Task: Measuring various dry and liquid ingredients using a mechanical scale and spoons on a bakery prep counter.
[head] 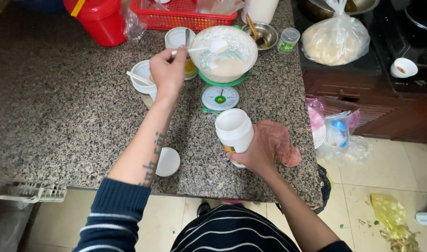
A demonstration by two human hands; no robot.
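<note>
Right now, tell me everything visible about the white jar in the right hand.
The white jar is a squat, round plastic-looking container with a yellow band of label near its lower part. It is open, with no lid on, and stands roughly upright over the speckled stone counter. The right hand grips its lower side. Its contents cannot be seen.
</note>
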